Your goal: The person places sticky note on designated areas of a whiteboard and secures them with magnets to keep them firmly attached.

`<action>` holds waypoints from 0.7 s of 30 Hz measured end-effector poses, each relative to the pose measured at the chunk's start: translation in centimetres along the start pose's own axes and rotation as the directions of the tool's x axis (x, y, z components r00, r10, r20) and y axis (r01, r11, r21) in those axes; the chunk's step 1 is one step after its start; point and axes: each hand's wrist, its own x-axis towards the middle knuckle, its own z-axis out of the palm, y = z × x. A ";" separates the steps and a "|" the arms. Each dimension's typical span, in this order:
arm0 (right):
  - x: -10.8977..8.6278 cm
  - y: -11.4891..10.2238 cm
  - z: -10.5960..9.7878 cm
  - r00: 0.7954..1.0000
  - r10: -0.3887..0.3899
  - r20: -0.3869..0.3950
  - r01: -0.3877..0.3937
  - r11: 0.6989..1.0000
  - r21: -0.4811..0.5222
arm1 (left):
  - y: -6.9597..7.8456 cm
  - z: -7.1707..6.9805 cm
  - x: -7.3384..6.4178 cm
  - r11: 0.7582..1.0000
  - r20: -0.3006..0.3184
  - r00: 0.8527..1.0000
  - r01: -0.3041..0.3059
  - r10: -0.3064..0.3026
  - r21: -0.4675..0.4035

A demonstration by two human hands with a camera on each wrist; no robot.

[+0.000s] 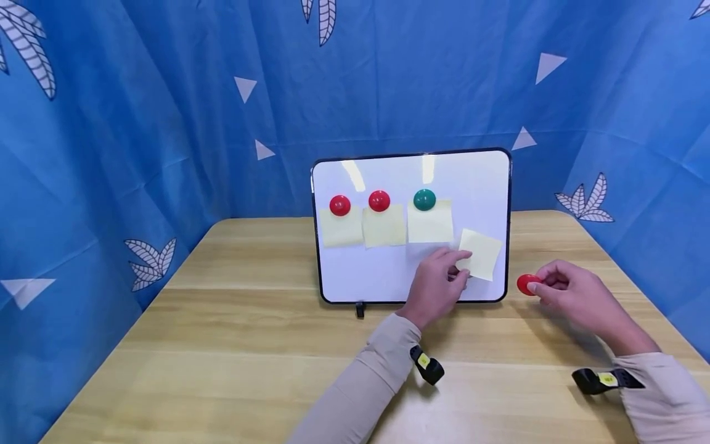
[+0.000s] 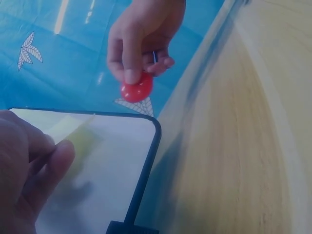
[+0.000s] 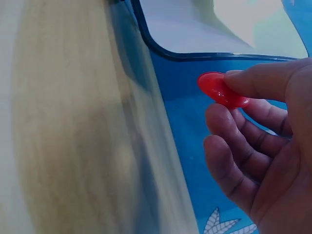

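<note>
A pale yellow sticky note (image 1: 482,254) is tilted in front of the lower right of the whiteboard (image 1: 366,277). My left hand (image 1: 438,280) pinches its left edge between thumb and fingers; in the left wrist view the note (image 2: 80,129) stands partly off the board. To the right of the board, my right hand (image 1: 579,299) holds a round red magnet (image 1: 528,284) by its rim. Seen from the right wrist, the thumb lies on top of the red magnet (image 3: 219,89), with fingers beneath it. The magnet is apart from the board.
Three more notes hang in a row on the board, the left (image 1: 341,229) and middle (image 1: 384,228) under red magnets, the right one (image 1: 430,225) under a green magnet (image 1: 424,200). The board stands on a wooden table (image 1: 233,345) before a blue curtain (image 1: 355,92).
</note>
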 end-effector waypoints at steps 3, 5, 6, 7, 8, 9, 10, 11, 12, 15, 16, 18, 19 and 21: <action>0.1 -0.1 -0.4 1.000 0.003 0.013 -0.003 1.000 0.017 | 0.0 0.3 0.0 1.000 -0.003 1.000 0.012 -0.012 -0.011; 0.0 -0.2 -0.7 1.000 0.006 0.017 -0.006 1.000 0.008 | 0.0 0.6 0.0 1.000 -0.003 1.000 0.013 -0.013 -0.016; 0.0 -0.2 -0.9 1.000 0.008 0.020 -0.008 1.000 0.001 | 0.0 0.8 0.0 1.000 -0.005 1.000 0.012 -0.012 -0.017; 0.0 -0.3 -1.1 1.000 0.007 0.018 -0.007 1.000 -0.005 | 0.0 0.9 0.0 1.000 -0.009 1.000 0.010 -0.010 -0.015; 0.0 -0.4 -1.2 1.000 0.000 0.014 0.001 1.000 -0.011 | 0.0 1.1 0.0 1.000 -0.015 1.000 0.008 -0.008 -0.009; 0.1 -0.6 -1.4 1.000 -0.008 0.007 0.008 1.000 -0.020 | 0.0 1.2 0.0 1.000 -0.022 1.000 0.006 -0.006 0.000; 0.2 -0.8 -1.5 1.000 -0.017 -0.003 0.017 0.999 -0.031 | 0.0 1.2 0.1 1.000 -0.031 0.999 0.006 -0.005 0.011; 0.4 -1.0 -1.5 0.999 -0.029 -0.013 0.029 0.999 -0.035 | 0.1 1.3 0.1 1.000 -0.042 0.999 0.009 -0.008 0.019; 0.6 -1.2 -1.6 0.999 -0.043 -0.024 0.042 0.998 -0.042 | 0.1 1.3 0.1 1.000 -0.052 0.999 0.013 -0.012 0.027; 1.2 -2.0 -1.7 0.995 -0.076 -0.061 0.073 0.996 -0.054 | 0.1 1.3 0.3 0.999 -0.085 0.996 0.034 -0.030 0.041; 1.4 -2.2 -1.7 0.994 -0.083 -0.070 0.079 0.995 -0.055 | 0.2 1.3 0.3 0.998 -0.095 0.995 0.041 -0.037 0.038; 1.8 -2.6 -1.8 0.992 -0.093 -0.086 0.089 0.995 -0.054 | 0.2 1.3 0.3 0.998 -0.111 0.993 0.053 -0.050 0.028; 2.0 -2.8 -1.8 0.991 -0.093 -0.091 0.089 0.995 -0.052 | 0.2 1.2 0.4 0.998 -0.116 0.992 0.056 -0.053 0.023; 2.3 -3.1 -1.8 0.991 -0.094 -0.093 0.089 0.995 -0.049 | 0.2 1.1 0.4 0.998 -0.124 0.990 0.064 -0.062 0.013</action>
